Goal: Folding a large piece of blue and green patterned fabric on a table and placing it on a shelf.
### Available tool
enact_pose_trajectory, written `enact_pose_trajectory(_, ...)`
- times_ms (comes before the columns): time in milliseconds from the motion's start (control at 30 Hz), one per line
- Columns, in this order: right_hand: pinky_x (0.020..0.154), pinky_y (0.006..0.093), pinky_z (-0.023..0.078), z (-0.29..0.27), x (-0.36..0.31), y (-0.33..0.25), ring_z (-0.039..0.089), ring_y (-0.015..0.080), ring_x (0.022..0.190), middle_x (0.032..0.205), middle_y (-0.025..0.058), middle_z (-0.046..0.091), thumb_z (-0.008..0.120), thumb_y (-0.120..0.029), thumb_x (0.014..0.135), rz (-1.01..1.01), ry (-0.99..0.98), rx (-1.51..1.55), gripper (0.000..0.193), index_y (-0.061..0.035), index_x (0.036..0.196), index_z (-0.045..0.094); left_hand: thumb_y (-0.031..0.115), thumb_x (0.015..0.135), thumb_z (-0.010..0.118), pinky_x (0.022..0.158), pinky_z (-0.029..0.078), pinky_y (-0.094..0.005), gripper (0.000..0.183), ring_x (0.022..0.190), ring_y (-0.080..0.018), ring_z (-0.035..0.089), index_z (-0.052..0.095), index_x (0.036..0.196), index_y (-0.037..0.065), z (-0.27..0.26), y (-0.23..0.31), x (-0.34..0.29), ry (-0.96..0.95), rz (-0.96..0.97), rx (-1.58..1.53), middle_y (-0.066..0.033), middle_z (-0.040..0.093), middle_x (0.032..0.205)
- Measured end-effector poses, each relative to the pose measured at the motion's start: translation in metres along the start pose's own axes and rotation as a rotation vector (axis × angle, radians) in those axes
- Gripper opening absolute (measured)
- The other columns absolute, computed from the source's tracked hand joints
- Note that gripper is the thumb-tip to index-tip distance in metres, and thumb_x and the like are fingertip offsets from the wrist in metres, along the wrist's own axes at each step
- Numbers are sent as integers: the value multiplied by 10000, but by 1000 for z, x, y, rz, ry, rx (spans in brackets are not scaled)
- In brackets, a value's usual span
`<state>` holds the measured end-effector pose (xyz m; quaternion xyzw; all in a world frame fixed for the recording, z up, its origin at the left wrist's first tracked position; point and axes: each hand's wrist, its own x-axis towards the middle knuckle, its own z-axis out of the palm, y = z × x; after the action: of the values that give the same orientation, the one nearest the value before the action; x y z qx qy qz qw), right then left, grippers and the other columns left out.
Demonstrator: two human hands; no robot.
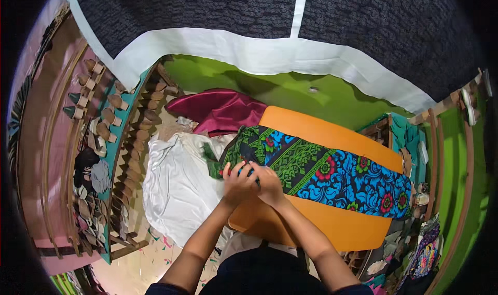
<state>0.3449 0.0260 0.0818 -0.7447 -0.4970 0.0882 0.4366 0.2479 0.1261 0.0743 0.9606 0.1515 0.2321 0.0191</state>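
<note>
A patterned cloth (311, 165) in black, green and blue with red flowers lies lengthwise over an orange board (311, 212). At the cloth's left end, my left hand (239, 182) has its fingers bent and pressed together on the fabric. Right beside it, touching it, my right hand (268, 185) also pinches the cloth. A small dark piece (250, 151) shows just beyond my fingertips. The cloth's left edge is bunched and overhangs the board toward a white satiny cloth (179, 191). My fingertips are partly hidden in the folds.
Dark red satin cloth (223, 111) lies beyond the white one. Along the left, a wooden rack (120, 139) carries several shoe forms and shoes. Another shelf (410, 134) with piled scraps stands at right. Dark fabric with a white border (207, 42) hangs at the far side.
</note>
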Motion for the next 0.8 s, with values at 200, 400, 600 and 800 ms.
enact_pose_trajectory(200,619,243,424,6,-6,24,522,123,671,789,94,578,492,12,755,510,176,504,286,-32,1033,539,324,741,667,960,298,-488,512,1110,-300,410,503,1141,48,5,11,-11,81,-552,-206,-150,443,1144)
enact_pose_trajectory(400,715,331,446,-5,-10,10,555,275,783,873,128,577,586,-86,722,289,-25,163,271,-13,979,539,297,815,639,759,447,-329,465,857,-232,550,511,1029,-95,58,-30,-32,-5,-1401,-1192,-140,554,930)
enact_pose_trajectory(600,906,336,378,-20,-11,13,490,280,1053,1088,143,524,621,-113,734,200,-132,221,407,-15,1109,495,13,826,487,810,421,-367,182,878,-309,549,608,959,40,5,6,36,316,-619,-673,-126,594,903)
enact_pose_trajectory(800,674,257,418,-41,-24,15,542,107,791,897,54,584,630,-103,796,629,314,1304,207,28,942,562,55,758,555,981,324,-490,161,1047,-242,529,611,909,48,-7,51,55,-68,170,-741,-83,601,975)
